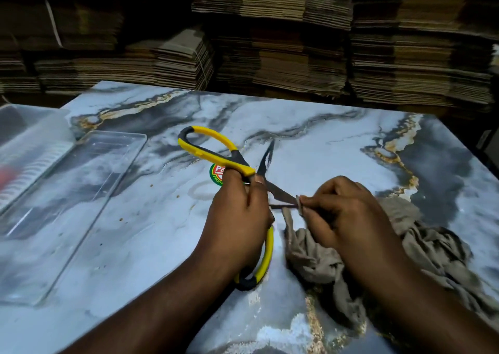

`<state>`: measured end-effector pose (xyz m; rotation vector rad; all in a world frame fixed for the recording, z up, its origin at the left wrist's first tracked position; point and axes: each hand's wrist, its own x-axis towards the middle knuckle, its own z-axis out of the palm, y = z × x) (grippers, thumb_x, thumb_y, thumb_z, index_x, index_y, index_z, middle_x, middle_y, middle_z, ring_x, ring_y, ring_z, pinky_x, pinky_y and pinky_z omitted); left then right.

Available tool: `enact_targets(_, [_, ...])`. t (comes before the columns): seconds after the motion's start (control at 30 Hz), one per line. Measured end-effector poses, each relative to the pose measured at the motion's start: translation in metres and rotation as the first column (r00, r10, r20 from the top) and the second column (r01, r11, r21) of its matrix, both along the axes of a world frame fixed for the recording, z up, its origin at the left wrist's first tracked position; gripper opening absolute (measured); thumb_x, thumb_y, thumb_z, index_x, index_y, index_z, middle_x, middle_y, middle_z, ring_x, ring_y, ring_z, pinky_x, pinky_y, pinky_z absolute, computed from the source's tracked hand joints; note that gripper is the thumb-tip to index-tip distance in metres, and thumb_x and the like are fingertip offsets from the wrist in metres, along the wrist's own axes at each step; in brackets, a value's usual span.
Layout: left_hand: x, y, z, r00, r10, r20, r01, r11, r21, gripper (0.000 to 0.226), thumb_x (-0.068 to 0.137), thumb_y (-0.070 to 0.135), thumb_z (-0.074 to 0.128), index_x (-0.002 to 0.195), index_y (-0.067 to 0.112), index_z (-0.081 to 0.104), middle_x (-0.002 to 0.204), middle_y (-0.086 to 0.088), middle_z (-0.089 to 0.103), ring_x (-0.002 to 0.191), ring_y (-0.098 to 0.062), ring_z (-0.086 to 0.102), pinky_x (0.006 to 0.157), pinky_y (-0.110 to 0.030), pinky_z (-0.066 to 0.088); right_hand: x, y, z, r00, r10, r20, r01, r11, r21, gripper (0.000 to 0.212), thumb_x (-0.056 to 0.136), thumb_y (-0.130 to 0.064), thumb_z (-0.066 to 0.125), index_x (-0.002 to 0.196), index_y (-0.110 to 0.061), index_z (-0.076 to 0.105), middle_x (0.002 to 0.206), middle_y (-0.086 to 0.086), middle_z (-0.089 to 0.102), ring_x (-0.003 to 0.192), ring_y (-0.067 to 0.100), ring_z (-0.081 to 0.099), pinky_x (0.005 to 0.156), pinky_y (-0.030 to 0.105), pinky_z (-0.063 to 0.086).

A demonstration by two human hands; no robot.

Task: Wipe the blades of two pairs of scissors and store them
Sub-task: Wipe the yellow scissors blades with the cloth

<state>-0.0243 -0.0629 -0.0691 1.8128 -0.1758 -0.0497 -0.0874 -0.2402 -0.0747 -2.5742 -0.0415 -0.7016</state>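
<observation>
The wiping is under way on one pair of scissors (pixel 244 164), held open at the centre of the frame with yellow-and-grey handles. The left hand (pixel 239 218) grips the scissors near the pivot, one handle loop pointing to the upper left, the other running down under the wrist. The right hand (pixel 343 213) pinches a fold of the grey-brown cloth (pixel 324 251) around one blade near its tip; the rest of the cloth lies bunched on the worktop (pixel 324 143) at lower right. I judge this an early-to-middle stage: a second pair is not plainly in view, and nothing looks stored yet. A clear plastic tray (pixel 67 191) sits at the left of the frame, apparently without scissors in it, with a blurred translucent box (pixel 29 143) beyond it whose contents I cannot tell.

The worktop is glossy with a blue-grey marble pattern and gold veins, and carries a round green-and-red sticker (pixel 216 174) just behind the left hand. Behind it, stacks of flattened cardboard (pixel 270 43) fill the dim upper frame.
</observation>
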Motion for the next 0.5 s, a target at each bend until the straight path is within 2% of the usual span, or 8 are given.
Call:
enact_targets(0.07, [0.002,0.001,0.001,1.000,0.020,-0.002,-0.020,1.000,0.010,0.016,0.109,0.040,0.045,0.099,0.027,0.046,0.071,-0.003,0.073,0.069,-0.020,0.072,0.075,-0.051,0.059,-0.002,-0.013,0.005,0.996,-0.079,-0.033,0.082,0.990,0.113,0.009,0.093,-0.021,0.080,0.099,-0.025,0.085,0.089,-0.011,0.066,0.085,0.009,0.064,0.074,0.029,0.051])
enact_targets(0.13, [0.003,0.001,0.003,1.000,0.017,0.011,-0.018,0.999,0.042,0.018,0.108,0.041,0.045,0.098,0.027,0.046,0.074,-0.004,0.074,0.070,-0.017,0.073,0.075,-0.049,0.059,0.000,-0.016,0.012,0.984,-0.174,0.038,0.164,0.968,0.190,0.012,0.093,-0.018,0.080,0.102,-0.026,0.082,0.094,-0.012,0.070,0.088,0.002,0.065,0.079,0.021,0.053])
enact_targets(0.23, [0.002,0.001,0.005,0.999,0.030,0.011,-0.031,0.997,0.067,0.020,0.107,0.044,0.048,0.096,0.027,0.049,0.074,0.003,0.068,0.073,-0.018,0.067,0.067,-0.040,0.051,0.005,0.005,0.017,0.992,-0.098,0.084,0.077,0.972,0.223,0.018,0.093,-0.022,0.082,0.111,-0.025,0.080,0.100,-0.013,0.071,0.093,-0.003,0.066,0.082,0.009,0.050])
enact_targets(0.3, [0.002,0.000,0.007,1.000,0.030,0.005,-0.030,0.997,0.077,0.020,0.107,0.043,0.049,0.098,0.025,0.050,0.076,0.006,0.063,0.077,-0.019,0.064,0.066,-0.037,0.045,0.010,0.019,0.010,1.000,-0.005,0.022,0.001,0.984,0.180,0.011,0.092,-0.022,0.082,0.103,-0.024,0.082,0.094,-0.011,0.067,0.087,0.001,0.066,0.077,0.017,0.052])
enact_targets(0.37, [0.003,0.001,0.009,0.999,0.032,-0.008,-0.032,0.996,0.081,0.021,0.108,0.042,0.050,0.101,0.022,0.052,0.077,0.005,0.061,0.077,-0.018,0.062,0.065,-0.036,0.042,0.015,0.019,0.004,1.000,0.001,-0.024,0.000,0.997,0.075,0.004,0.091,-0.022,0.082,0.094,-0.023,0.081,0.088,-0.007,0.063,0.082,0.012,0.065,0.069,0.030,0.051])
enact_targets(0.5, [0.004,0.001,0.010,1.000,0.006,-0.018,-0.004,0.997,0.078,0.022,0.108,0.040,0.048,0.109,0.019,0.053,0.086,0.001,0.064,0.086,-0.022,0.065,0.077,-0.041,0.050,0.017,-0.002,0.007,0.983,-0.126,-0.135,0.134,0.990,0.047,0.002,0.091,-0.031,0.080,0.089,-0.030,0.080,0.086,-0.011,0.061,0.083,0.013,0.064,0.070,0.030,0.044])
